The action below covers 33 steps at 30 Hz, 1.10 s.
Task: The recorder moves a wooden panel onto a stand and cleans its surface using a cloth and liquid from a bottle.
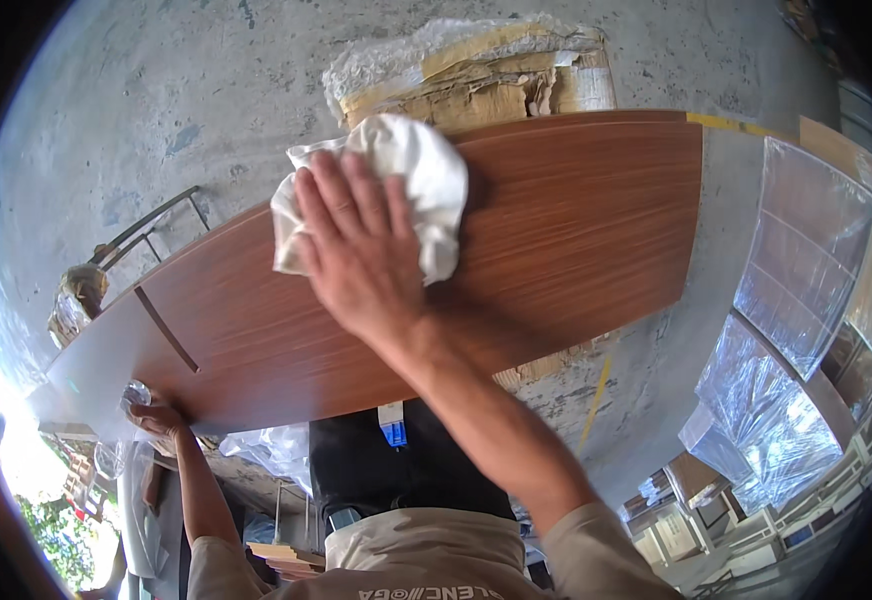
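The right hand (pixel 361 245) lay open and flat, fingers extended, pressing a white cloth (pixel 436 190) against the far middle part of a brown wooden board (pixel 586 220), which spanned the scene from left to right. The left hand (pixel 161 418) was bent at a clear, shiny object (pixel 136 394) by the board's near left edge; its hold could not be determined. Torn cardboard (pixel 476 100) lay beyond the far edge.
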Tool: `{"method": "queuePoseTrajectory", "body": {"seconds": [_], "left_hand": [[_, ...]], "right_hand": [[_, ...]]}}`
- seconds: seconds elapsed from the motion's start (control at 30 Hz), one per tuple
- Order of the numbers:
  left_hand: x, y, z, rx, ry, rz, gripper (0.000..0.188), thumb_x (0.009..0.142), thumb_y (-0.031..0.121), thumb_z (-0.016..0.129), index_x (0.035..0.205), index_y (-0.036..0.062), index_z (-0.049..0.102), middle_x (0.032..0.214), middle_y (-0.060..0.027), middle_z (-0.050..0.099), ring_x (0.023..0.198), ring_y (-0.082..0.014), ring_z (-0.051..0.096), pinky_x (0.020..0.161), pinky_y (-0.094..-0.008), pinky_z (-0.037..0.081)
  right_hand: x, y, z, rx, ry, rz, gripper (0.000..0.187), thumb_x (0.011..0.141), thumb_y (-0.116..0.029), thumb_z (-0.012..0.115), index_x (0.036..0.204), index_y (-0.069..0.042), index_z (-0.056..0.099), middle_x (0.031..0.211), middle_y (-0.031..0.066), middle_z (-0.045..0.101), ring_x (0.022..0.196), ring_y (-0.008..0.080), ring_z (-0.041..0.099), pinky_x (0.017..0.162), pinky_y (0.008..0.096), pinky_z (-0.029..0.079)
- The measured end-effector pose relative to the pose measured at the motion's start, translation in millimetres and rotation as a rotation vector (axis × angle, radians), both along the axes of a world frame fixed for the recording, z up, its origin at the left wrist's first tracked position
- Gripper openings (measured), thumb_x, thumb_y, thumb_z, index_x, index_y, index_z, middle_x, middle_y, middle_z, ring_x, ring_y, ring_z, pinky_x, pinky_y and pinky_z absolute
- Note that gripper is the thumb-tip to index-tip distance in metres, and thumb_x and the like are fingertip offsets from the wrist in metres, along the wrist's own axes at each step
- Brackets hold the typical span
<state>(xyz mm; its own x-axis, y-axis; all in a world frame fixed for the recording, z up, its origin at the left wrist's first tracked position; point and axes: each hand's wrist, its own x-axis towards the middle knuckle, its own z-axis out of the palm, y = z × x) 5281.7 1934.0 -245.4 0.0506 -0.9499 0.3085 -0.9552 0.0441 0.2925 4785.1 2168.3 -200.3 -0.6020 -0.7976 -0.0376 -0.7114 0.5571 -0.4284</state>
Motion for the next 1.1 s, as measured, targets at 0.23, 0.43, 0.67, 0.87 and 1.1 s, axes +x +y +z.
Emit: {"method": "queuePoseTrajectory", "body": {"seconds": [0.23,0.43,0.67,0.87,1.1], "left_hand": [[5,-3,0,-0.017,0.092,-0.020,0.092,0.103,0.071,0.024,0.119,-0.0115,0.060,0.119,-0.0293,0.062,0.105,-0.0446,0.062,0.094,-0.0532,0.047],[7,1,5,0.048,0.020,-0.045,0.088,0.104,0.065,0.022,0.116,-0.0121,0.062,0.118,-0.0318,0.060,0.108,-0.0467,0.055,0.098,-0.0546,0.038],[29,-5,1,0.034,0.049,0.034,0.089,0.104,0.066,0.022,0.125,-0.0134,0.058,0.129,-0.0347,0.057,0.117,-0.0494,0.053,0.105,-0.0561,0.035],[17,-1,-2,0.059,0.140,-0.019,0.084,0.105,0.060,0.026,0.130,-0.0130,0.057,0.135,-0.0357,0.054,0.125,-0.0500,0.049,0.110,-0.0559,0.033],[21,0,-4,0.011,0.099,-0.008,0.083,0.104,0.060,0.028,0.127,-0.0137,0.058,0.135,-0.0370,0.053,0.129,-0.0499,0.045,0.113,-0.0560,0.029]], "right_hand": [[-126,97,15,0.198,0.194,-0.402,0.062,0.107,-0.042,0.033,0.157,-0.006,0.037,0.166,0.0197,0.027,0.154,0.0424,0.019,0.124,0.0593,0.013],[0,-48,10,0.085,-0.051,-0.102,0.068,0.103,-0.034,0.041,0.158,0.003,0.027,0.164,0.0276,0.024,0.155,0.0414,0.018,0.127,0.0514,0.003],[-65,-22,19,0.223,0.041,-0.131,0.071,0.107,-0.039,0.038,0.157,0.009,0.020,0.159,0.0307,0.032,0.152,0.0417,0.025,0.126,0.0510,0.015],[-74,-15,9,0.344,0.221,-0.353,0.070,0.108,-0.040,0.034,0.157,0.007,0.022,0.164,0.0265,0.025,0.154,0.0410,0.019,0.127,0.0516,0.007],[33,-93,1,-0.045,-0.002,0.008,0.067,0.106,-0.035,0.029,0.155,0.010,0.026,0.161,0.0272,0.031,0.152,0.0374,0.028,0.128,0.0476,0.012]]}}
